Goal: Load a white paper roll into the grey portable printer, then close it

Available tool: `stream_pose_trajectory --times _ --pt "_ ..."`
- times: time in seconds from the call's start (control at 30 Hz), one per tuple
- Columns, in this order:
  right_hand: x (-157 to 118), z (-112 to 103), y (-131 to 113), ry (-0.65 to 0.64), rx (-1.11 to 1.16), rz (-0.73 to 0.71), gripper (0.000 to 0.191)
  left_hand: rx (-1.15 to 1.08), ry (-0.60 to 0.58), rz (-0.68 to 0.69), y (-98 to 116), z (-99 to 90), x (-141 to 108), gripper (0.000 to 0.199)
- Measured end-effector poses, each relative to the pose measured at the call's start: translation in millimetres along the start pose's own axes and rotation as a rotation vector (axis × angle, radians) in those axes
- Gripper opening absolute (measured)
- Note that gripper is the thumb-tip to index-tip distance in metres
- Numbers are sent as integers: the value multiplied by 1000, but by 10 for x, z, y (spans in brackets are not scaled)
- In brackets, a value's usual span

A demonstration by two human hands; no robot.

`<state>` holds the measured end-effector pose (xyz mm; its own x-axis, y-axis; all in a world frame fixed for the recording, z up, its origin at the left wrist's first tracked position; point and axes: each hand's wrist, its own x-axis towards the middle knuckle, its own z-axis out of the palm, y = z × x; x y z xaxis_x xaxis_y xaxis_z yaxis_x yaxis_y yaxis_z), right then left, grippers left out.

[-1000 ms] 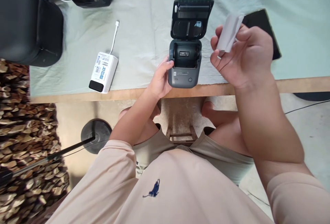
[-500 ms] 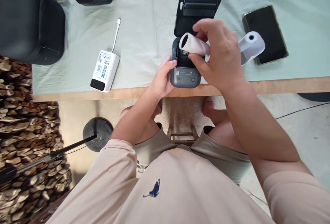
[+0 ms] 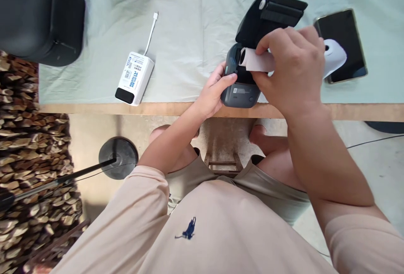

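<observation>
My left hand (image 3: 215, 91) is wrapped round the left side of a small dark grey label printer (image 3: 241, 95), thumb on its front edge. The printer's black lid (image 3: 268, 15) stands raised at the back, showing a roller inside. My right hand (image 3: 292, 67) pinches a white paper roll (image 3: 257, 60) between thumb and fingers. The roll's left end, with its dark core hole, sits at the mouth of the printer's compartment; my right hand hides its right end. Behind my right hand lies a second white paper roll (image 3: 336, 57), partly unrolled, overlapping a dark-screened tablet (image 3: 344, 34).
A white power bank (image 3: 135, 78) with a short cable lies to the left on the cloth-covered table (image 3: 179, 34). Black cases (image 3: 41, 17) stand at the far left. The wooden table edge (image 3: 158, 109) runs before me. A round stand base (image 3: 118, 158) and stacked firewood (image 3: 31, 152) are below left.
The printer has shifted right and tilted in my left hand. My right hand has lowered the paper roll into the compartment's opening, turning it more level. The view has shifted slightly.
</observation>
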<state>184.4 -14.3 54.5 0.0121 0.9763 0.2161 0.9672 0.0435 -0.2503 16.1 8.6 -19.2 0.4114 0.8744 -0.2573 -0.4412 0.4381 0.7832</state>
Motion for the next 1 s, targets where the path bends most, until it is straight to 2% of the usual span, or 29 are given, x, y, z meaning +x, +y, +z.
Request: stream_pose_trajectory --times 0.13,0.2,0.3,0.5,0.6,0.73,0.87,1.0 --pt "7 40 18 -56 34 -28 24 12 -13 -13 3 -6 2 26" --pt "9 72 39 -55 63 -53 20 8 -13 -16 11 -10 3 24" --pt "13 133 82 -26 86 -90 12 15 -9 -16 21 -11 5 19" --pt "17 187 106 61 124 -62 19 25 -1 -16 29 4 1 16" --pt "-3 168 77 98 187 -101 19 -2 16 -18 43 26 -3 14" --pt "-29 184 54 56 258 -173 16 -46 68 -48 89 58 -6 18" --pt "-30 207 75 -14 364 -204 15 -70 64 -71 128 59 -16 20" --pt "-22 188 117 12 413 -223 11 -11 63 -45 106 22 -18 15"
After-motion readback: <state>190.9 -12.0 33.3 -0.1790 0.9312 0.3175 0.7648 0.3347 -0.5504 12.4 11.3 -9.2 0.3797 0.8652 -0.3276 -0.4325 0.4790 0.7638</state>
